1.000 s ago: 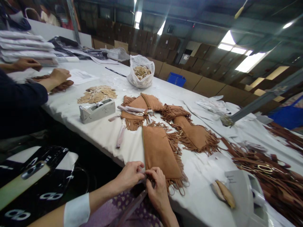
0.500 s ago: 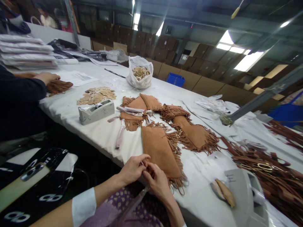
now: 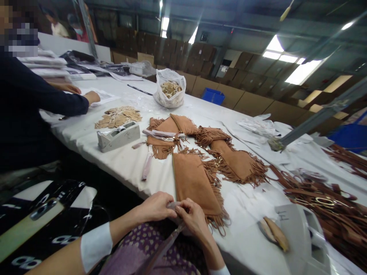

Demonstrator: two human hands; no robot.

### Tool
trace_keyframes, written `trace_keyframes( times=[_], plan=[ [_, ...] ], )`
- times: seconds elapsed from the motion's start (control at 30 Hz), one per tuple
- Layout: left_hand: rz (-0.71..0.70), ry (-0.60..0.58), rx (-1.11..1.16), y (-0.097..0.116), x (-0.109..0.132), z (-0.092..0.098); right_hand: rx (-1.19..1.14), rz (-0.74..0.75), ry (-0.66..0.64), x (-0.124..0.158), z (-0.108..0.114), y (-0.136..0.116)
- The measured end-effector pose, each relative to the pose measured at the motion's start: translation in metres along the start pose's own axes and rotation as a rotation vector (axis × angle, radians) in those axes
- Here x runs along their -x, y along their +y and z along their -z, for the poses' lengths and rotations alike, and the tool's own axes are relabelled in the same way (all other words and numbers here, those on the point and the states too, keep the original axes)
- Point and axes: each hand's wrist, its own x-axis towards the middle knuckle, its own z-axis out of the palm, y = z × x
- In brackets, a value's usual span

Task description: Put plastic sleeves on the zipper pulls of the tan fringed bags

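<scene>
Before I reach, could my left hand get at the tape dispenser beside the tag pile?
Likely yes: the way to the tape dispenser looks unblocked, though your left hand grips a plastic-wrapped strip.

Behind the long white-covered desk, brown cartons stand stacked in dimness, a grey metal post slants at right, and bright panels glow beneath the dark ceiling.

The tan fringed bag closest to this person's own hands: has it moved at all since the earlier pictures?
No. The tan fringed bag keeps the same place and slant against the front edge of the white-covered table.
</scene>
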Motion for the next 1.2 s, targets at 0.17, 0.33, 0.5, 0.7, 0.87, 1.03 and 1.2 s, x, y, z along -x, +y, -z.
trace_keyframes(
  times=[0.17,0.33,0.5,0.7,0.87,1.03,1.2],
  plan=[
    [0.029,0.014,0.158,-0.004,0.001,-0.014,-0.018,0.013,0.033,0.002,-0.002,0.002],
    [0.175,-0.034,0.386,-0.009,-0.003,-0.02,0.011,0.041,0.027,0.003,0.001,-0.001],
    [0.091,0.032,0.333,-0.009,-0.005,-0.018,0.004,0.253,0.031,-0.003,0.011,-0.011],
    [0.006,0.046,0.184,-0.007,0.0,-0.012,0.171,0.278,-0.096,-0.015,0.01,-0.019],
    [-0.087,0.054,0.011,-0.006,0.011,-0.011,0.175,0.248,-0.076,-0.014,0.006,-0.014],
    [-0.087,0.108,-0.028,-0.006,0.014,-0.016,0.129,0.266,-0.057,-0.01,0.008,-0.009],
    [-0.013,0.11,0.31,-0.008,0.01,-0.022,0.137,0.397,-0.121,-0.004,0.012,-0.007]
  ],
)
